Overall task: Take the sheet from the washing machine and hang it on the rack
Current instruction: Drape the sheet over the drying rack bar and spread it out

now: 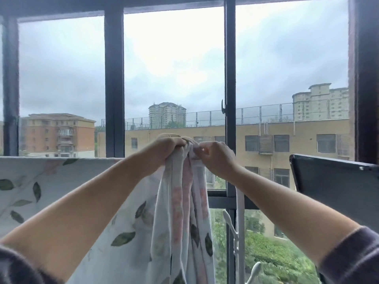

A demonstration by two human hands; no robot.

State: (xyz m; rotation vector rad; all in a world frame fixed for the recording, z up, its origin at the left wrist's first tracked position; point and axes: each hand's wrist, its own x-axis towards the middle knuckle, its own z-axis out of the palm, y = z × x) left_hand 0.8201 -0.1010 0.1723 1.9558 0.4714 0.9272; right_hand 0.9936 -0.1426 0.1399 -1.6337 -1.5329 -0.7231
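Background: a tall window (174, 78) with dark, straight frame bars fills the view; beyond the glass are a grey overcast sky, tan and brick apartment blocks, and green treetops low on the right.
Left fingers: the fingers (180, 142) of the left hand (164, 147) are curled tight around the gathered top of the sheet (184, 212), knuckles up.
Right fingers: the fingers (202, 149) of the right hand (218, 155) are bent inward and pinch the same bunch from the other side; the two hands nearly touch.
Sheet, held part: thin, soft white cloth, bunched into a rope-like bundle that hangs straight down from the hands in long vertical folds, with faded pink patches and dark green leaf shapes.
Sheet, spread part: to the left the same fabric lies flat and smooth over a straight horizontal edge at about hand height, showing scattered green leaves and a faint pink bloom; the bar beneath is hidden by the cloth.
Rack: a white, smooth upright post (240, 232) with rounded plastic pegs stands just right of the hanging bundle, in front of the lower window.
Arms: both forearms are bare and reach up and forward, converging at the bundle; dark fuzzy sleeves (352, 261) are pushed back near the elbows.
Right edge: a dark, flat, glossy panel (336, 181) with a thin rim, tilted, sits below the right window frame.
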